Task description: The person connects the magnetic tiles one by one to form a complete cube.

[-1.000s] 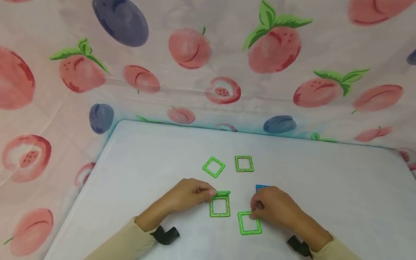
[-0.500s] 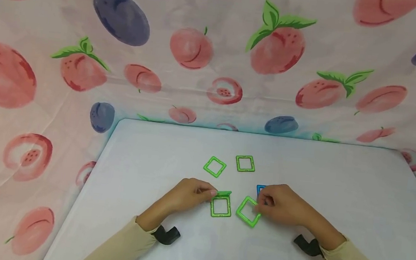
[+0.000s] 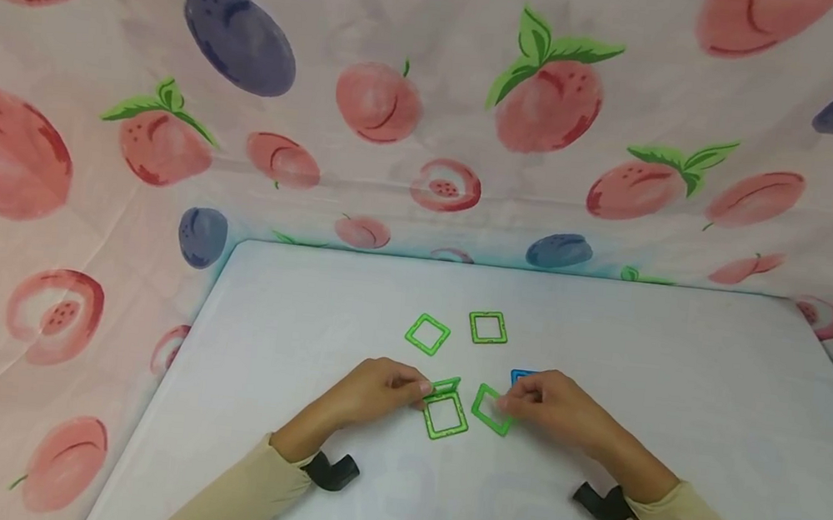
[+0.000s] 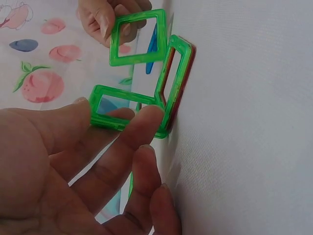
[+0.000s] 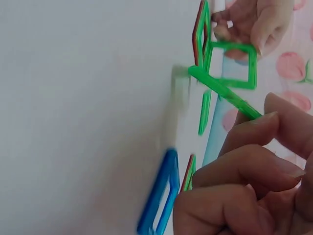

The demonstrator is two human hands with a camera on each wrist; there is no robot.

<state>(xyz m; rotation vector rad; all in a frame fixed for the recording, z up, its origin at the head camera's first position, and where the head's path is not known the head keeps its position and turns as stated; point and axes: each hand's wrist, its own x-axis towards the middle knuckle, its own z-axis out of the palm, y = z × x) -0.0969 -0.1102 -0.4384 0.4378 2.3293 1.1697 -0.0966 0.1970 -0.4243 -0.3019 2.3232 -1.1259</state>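
My left hand (image 3: 386, 393) pinches an upright green square magnetic tile (image 4: 105, 89) by its edge. That tile stands along the back edge of a flat green square tile (image 3: 445, 416) on the table, the two forming an L in the left wrist view. In my right hand (image 3: 551, 409), thumb and fingers pinch another green square tile (image 3: 482, 400), lifted and tilted, just right of the joined pair. The left wrist view shows this tile's open frame (image 4: 115, 49) face on. Beside my right hand lies a blue tile (image 5: 159, 196), mostly hidden by that hand in the head view.
Two more green square tiles, one turned like a diamond (image 3: 428, 334) and one nearly straight (image 3: 489, 327), lie flat farther back. The white table (image 3: 307, 300) ends against a fruit-patterned cloth (image 3: 296, 98) at the back and left.
My right hand has lifted its green tile off the table and brought it up and left, close to the joined pair. The pair has turned slightly in my left hand.
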